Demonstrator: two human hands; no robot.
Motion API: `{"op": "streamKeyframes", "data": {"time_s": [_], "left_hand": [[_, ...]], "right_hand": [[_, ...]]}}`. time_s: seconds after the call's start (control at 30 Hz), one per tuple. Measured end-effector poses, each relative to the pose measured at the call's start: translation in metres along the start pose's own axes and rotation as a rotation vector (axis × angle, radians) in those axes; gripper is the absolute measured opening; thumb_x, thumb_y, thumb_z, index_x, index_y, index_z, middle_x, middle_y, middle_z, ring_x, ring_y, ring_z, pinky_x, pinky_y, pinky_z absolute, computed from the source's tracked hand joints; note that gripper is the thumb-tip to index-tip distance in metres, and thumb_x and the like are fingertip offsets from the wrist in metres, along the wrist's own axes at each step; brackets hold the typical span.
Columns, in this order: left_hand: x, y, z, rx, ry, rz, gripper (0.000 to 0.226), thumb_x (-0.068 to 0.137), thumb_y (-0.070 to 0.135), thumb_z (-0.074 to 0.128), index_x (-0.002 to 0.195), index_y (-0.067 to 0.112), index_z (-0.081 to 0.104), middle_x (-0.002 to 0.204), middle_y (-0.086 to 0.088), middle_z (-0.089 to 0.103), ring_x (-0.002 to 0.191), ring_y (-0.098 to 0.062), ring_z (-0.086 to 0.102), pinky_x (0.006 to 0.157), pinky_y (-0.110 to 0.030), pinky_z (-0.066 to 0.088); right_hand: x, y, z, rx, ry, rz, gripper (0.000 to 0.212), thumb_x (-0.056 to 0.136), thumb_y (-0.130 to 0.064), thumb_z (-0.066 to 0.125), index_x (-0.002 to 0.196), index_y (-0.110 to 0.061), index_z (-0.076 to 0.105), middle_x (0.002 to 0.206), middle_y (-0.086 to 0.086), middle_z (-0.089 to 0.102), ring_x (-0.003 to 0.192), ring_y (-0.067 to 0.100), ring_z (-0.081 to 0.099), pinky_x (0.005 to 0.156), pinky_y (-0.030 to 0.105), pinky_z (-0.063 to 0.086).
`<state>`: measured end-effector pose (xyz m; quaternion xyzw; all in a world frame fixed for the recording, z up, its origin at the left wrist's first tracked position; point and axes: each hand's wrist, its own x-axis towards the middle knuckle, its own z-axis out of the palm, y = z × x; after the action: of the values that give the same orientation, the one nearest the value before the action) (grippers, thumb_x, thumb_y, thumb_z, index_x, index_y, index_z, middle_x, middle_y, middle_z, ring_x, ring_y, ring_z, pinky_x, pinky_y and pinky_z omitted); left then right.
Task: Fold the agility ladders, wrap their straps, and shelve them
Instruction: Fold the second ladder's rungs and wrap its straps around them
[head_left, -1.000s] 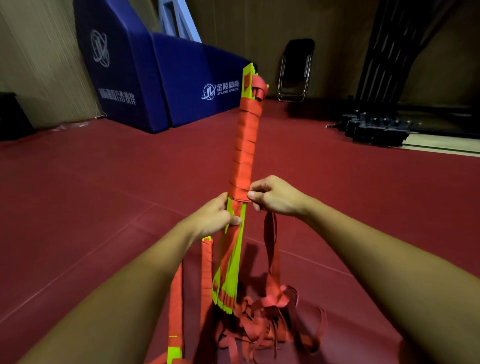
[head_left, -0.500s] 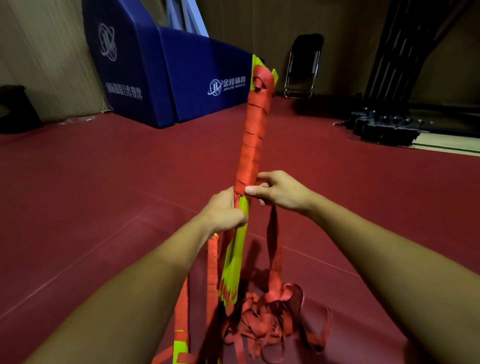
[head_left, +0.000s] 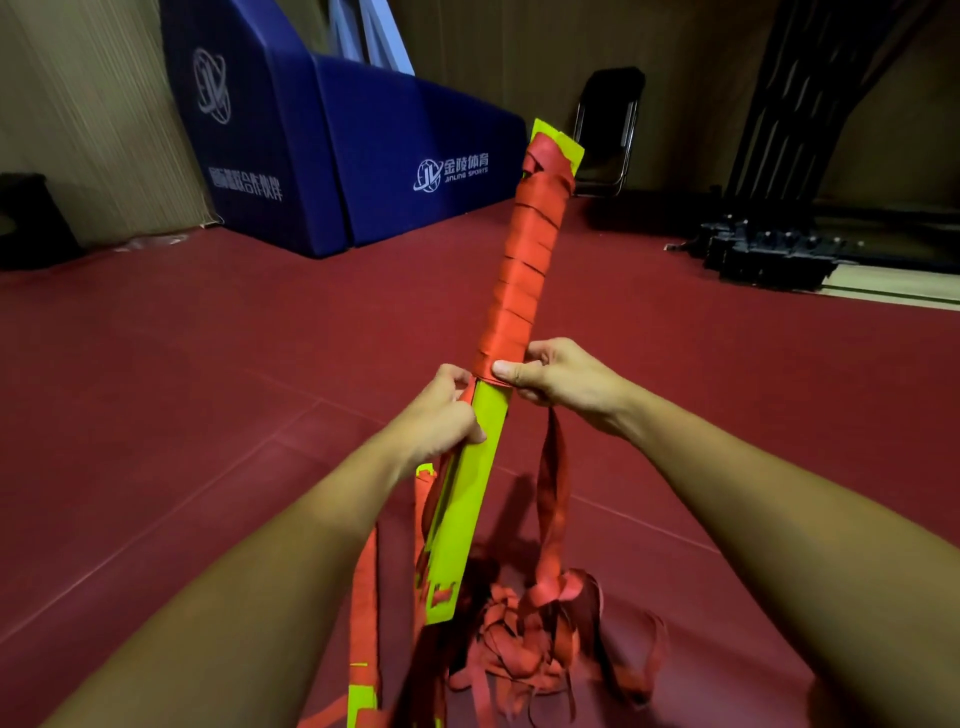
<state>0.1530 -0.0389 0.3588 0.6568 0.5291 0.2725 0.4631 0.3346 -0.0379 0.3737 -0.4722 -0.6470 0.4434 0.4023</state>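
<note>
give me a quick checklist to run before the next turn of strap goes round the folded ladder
1. Left hand grips the folded ladder just below the wrap: ok.
2. Right hand pinches the loose strap at the wrap's lower edge: ok.
3. Wound strap lies in overlapping turns on the upper part: ok.
4. Lower part of the ladder covered: not ok, it is bare yellow-green.
5. Loose strap free to feed: cannot tell, it runs down into a tangled heap on the floor.
</note>
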Motion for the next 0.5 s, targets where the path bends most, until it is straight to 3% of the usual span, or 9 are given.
{"op": "streamKeyframes", "data": {"time_s": [0.13, 0.27, 0.37, 0.5], "left_hand": [[0.002, -0.002, 0.008, 0.242, 0.074, 0.074, 0.090, 0.071, 0.031, 0.089, 0.135, 0.016, 0.028, 0.116, -0.008, 0.060, 0.106, -0.022, 0.060, 0.085, -0.033, 0.049], [-0.003, -0.001, 0.016, 0.668, 0.310, 0.000, 0.074, 0.068, 0.064, 0.079, 0.117, 0.017, 0.050, 0.115, -0.015, 0.066, 0.111, -0.040, 0.062, 0.086, -0.041, 0.051], [0.000, 0.001, 0.019, 0.754, 0.365, 0.018, 0.061, 0.070, 0.066, 0.074, 0.107, 0.019, 0.066, 0.111, -0.014, 0.069, 0.110, -0.040, 0.063, 0.083, -0.039, 0.051], [0.002, 0.003, 0.018, 0.676, 0.386, 0.053, 0.052, 0.076, 0.051, 0.076, 0.110, 0.014, 0.064, 0.114, -0.017, 0.068, 0.112, -0.041, 0.062, 0.084, -0.039, 0.050]], "right_hand": [[0.005, -0.003, 0.009, -0.003, 0.084, -0.013, 0.025, 0.093, -0.029, 0.068, 0.092, -0.005, 0.062, 0.057, -0.003, 0.052, 0.048, 0.005, 0.041, 0.048, 0.020, 0.031], [0.008, -0.006, 0.016, -0.175, 0.237, 0.049, 0.038, 0.090, -0.037, 0.070, 0.063, -0.016, 0.052, 0.051, -0.006, 0.048, 0.040, 0.002, 0.037, 0.043, 0.019, 0.027], [0.012, -0.004, 0.017, -0.268, 0.314, 0.099, 0.046, 0.086, -0.044, 0.072, 0.059, -0.017, 0.047, 0.050, -0.004, 0.045, 0.045, 0.009, 0.035, 0.046, 0.025, 0.026], [0.007, -0.012, 0.014, -0.179, 0.126, 0.092, 0.038, 0.093, -0.027, 0.067, 0.061, -0.015, 0.053, 0.055, 0.000, 0.055, 0.050, 0.012, 0.042, 0.055, 0.028, 0.034]]}}
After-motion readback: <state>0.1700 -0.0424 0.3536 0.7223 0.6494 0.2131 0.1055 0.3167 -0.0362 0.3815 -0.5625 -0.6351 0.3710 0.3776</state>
